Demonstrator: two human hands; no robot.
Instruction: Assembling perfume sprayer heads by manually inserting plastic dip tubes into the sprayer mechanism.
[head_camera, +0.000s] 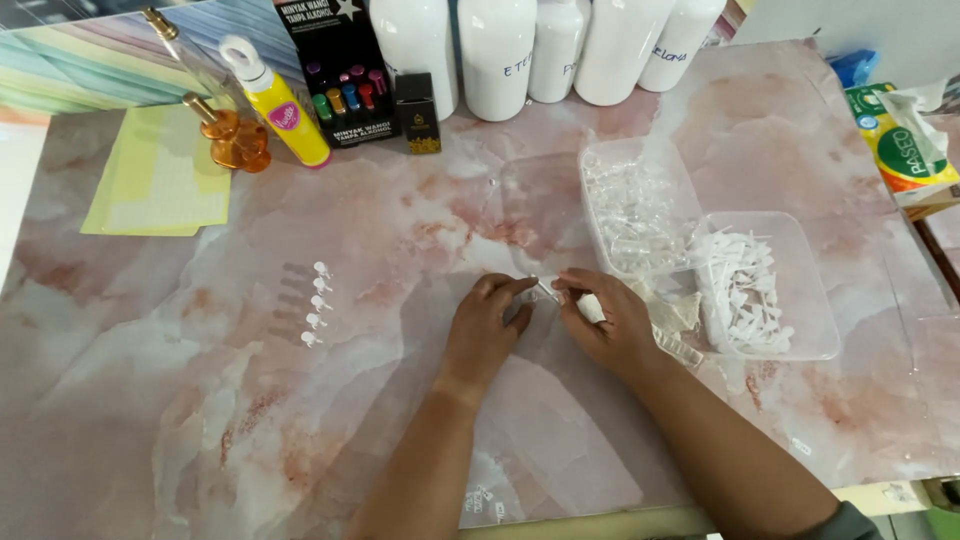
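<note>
The marbled worktop (200, 400) fills the frame; white bottles (497, 55) stand along the top edge. Right of centre, two clear trays (812, 345) hold white plastic parts. At centre, the left hand (487, 325) and right hand (605, 320) each pinch one end of a small clear vial (545, 290). Being tiny and slick, it could slip and roll off.

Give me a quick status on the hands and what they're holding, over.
Left hand and right hand together pinching a small clear vial. Right hand also holds a white piece. Row of finished vials off left. Nothing in the way.
</note>
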